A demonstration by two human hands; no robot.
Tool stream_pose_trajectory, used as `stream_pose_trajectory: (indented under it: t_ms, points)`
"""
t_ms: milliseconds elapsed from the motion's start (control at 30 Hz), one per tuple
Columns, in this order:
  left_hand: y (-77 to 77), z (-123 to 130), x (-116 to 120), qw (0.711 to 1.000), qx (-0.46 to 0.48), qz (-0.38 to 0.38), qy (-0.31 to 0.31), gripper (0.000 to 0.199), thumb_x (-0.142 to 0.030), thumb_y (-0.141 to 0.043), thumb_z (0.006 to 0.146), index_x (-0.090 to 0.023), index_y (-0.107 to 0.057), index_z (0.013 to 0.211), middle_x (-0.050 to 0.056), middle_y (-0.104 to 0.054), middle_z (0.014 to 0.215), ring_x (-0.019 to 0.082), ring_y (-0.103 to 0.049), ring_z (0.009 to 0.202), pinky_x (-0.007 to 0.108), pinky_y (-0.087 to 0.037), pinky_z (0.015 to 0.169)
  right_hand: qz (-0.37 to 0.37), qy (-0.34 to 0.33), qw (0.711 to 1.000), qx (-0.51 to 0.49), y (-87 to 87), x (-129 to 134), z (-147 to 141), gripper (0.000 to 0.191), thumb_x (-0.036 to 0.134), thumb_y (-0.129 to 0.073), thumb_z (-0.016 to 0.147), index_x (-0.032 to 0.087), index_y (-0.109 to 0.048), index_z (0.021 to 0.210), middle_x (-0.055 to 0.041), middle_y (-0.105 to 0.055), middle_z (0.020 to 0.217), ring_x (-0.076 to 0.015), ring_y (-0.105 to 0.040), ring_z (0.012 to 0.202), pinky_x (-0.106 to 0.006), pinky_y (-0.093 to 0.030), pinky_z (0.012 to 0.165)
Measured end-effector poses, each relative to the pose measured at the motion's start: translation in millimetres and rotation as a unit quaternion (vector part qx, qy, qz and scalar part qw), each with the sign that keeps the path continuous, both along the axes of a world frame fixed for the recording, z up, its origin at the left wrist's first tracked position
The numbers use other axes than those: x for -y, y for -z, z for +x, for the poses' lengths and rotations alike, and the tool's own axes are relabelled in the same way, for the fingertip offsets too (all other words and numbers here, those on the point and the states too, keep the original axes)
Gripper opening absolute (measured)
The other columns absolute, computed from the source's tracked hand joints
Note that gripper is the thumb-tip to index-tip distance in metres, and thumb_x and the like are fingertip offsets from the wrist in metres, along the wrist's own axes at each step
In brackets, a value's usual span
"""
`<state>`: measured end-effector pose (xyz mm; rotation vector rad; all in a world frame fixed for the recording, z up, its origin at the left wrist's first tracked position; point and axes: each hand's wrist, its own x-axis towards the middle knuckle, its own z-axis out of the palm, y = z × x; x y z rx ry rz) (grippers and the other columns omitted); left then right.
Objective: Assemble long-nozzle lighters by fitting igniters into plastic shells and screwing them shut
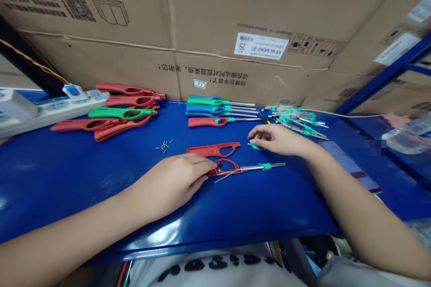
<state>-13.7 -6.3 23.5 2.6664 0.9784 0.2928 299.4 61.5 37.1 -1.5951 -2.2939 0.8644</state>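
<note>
My left hand point(178, 177) is closed over the handle of a red lighter half-shell point(229, 163), which lies on the blue tabletop. A metal tube point(276, 165) with a teal collar point(266, 167) extends right from this shell, and a thin wire or rod point(224, 176) slants across it. Just behind lies the matching red shell half point(212, 149), touched or partly covered by the back of my hand. To the right, my right hand point(274, 138) has its fingers curled around a small teal trigger point(255, 146), low over the table.
Finished-looking lighters point(220, 110) lie in a row behind. Red and green handle shells point(126, 114) are piled by a white power strip point(57, 107). Small screws or pins point(164, 145) lie left. Tube parts point(303, 121) and a phone point(348, 166) lie right; a cardboard wall point(202, 45) stands behind.
</note>
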Motion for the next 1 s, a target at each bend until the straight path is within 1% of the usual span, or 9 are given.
stream_pose_trajectory:
  t_ms: [100, 200, 300, 400, 500, 600, 667, 833, 1000]
  points:
    - [0.4, 0, 0, 1.000, -0.001, -0.007, -0.008, 0.033, -0.018, -0.050, 0.098, -0.028, -0.065, 0.126, 0.001, -0.072, 0.123, 0.024, -0.068, 0.110, 0.041, -0.056, 0.094, 0.032, -0.006, 0.999, 0.043, -3.4, 6, -1, 0.026, 0.044, -0.061, 0.087, 0.020, -0.064, 0.096, -0.0047, -0.069, 0.079, -0.0188, -0.062, 0.070, -0.032, -0.049, 0.066]
    - [1.0, 0, 0, 1.000, 0.001, -0.014, -0.017, 0.033, -0.020, -0.051, 0.098, -0.028, -0.065, 0.127, 0.002, -0.071, 0.126, 0.025, -0.068, 0.110, 0.041, -0.056, 0.094, 0.029, -0.015, 0.995, 0.097, -6.5, 8, 4, 0.032, 0.051, -0.068, 0.081, 0.021, -0.061, 0.089, -0.0043, -0.068, 0.079, -0.0184, -0.060, 0.068, -0.030, -0.044, 0.061]
    - [0.9, 1, 0, 1.000, 0.002, -0.008, -0.015, 0.034, -0.020, -0.053, 0.097, -0.028, -0.064, 0.128, 0.002, -0.069, 0.128, 0.025, -0.067, 0.113, 0.041, -0.056, 0.096, 0.036, -0.058, 0.989, 0.134, -7.5, 8, 6, 0.027, 0.046, -0.065, 0.085, 0.020, -0.064, 0.086, -0.0055, -0.069, 0.082, -0.0183, -0.059, 0.069, -0.030, -0.042, 0.061]
    - [0.8, 2, 0, 1.000, 0.002, 0.002, -0.013, 0.033, -0.021, -0.055, 0.096, -0.027, -0.063, 0.128, 0.003, -0.069, 0.127, 0.025, -0.065, 0.116, 0.042, -0.056, 0.097, 0.071, -0.103, 0.987, 0.103, -8.1, 10, 1, 0.025, 0.042, -0.060, 0.091, 0.018, -0.066, 0.085, -0.0062, -0.068, 0.084, -0.0175, -0.058, 0.071, -0.030, -0.043, 0.064]
    - [2.1, 3, -1, 1.000, 0.007, 0.003, -0.018, 0.030, -0.023, -0.056, 0.097, -0.025, -0.064, 0.126, 0.005, -0.068, 0.127, 0.026, -0.063, 0.117, 0.042, -0.055, 0.097, 0.090, -0.143, 0.985, 0.035, -8.9, 16, -11, 0.026, 0.042, -0.063, 0.092, 0.017, -0.067, 0.086, -0.0054, -0.068, 0.085, -0.0160, -0.059, 0.072, -0.028, -0.044, 0.065]
    - [4.8, 3, -3, 1.000, 0.025, -0.006, -0.018, 0.028, -0.024, -0.055, 0.098, -0.024, -0.063, 0.125, 0.006, -0.067, 0.126, 0.025, -0.061, 0.119, 0.042, -0.054, 0.099, 0.097, -0.194, 0.976, -0.021, -7.4, 26, -25, 0.018, 0.034, -0.063, 0.093, 0.017, -0.069, 0.089, -0.0051, -0.068, 0.089, -0.0154, -0.061, 0.078, -0.028, -0.046, 0.071]
    - [6.3, 3, -5, 0.999, 0.037, -0.015, -0.012, 0.026, -0.023, -0.055, 0.099, -0.023, -0.063, 0.124, 0.006, -0.066, 0.127, 0.025, -0.060, 0.119, 0.041, -0.052, 0.101, 0.085, -0.219, 0.972, -0.031, -4.5, 32, -33, 0.013, 0.026, -0.061, 0.094, 0.017, -0.069, 0.090, -0.0049, -0.068, 0.091, -0.0154, -0.062, 0.080, -0.029, -0.047, 0.074]
    - [7.7, 4, -6, 0.998, 0.049, -0.030, -0.010, 0.022, -0.020, -0.056, 0.099, -0.022, -0.064, 0.119, 0.006, -0.066, 0.124, 0.024, -0.059, 0.119, 0.040, -0.051, 0.102, 0.098, -0.224, 0.970, 0.002, 4.6, 42, -48, 0.010, 0.023, -0.061, 0.095, 0.017, -0.069, 0.094, -0.0063, -0.069, 0.098, -0.0173, -0.063, 0.084, -0.030, -0.047, 0.074]
    - [8.4, 4, -5, 0.998, 0.053, -0.034, -0.007, 0.021, -0.020, -0.056, 0.099, -0.021, -0.064, 0.118, 0.007, -0.065, 0.120, 0.023, -0.059, 0.115, 0.039, -0.050, 0.100, 0.112, -0.224, 0.968, 0.005, 12.3, 44, -54, 0.012, 0.020, -0.056, 0.097, 0.017, -0.067, 0.094, -0.0067, -0.067, 0.098, -0.0171, -0.062, 0.084, -0.030, -0.046, 0.074]
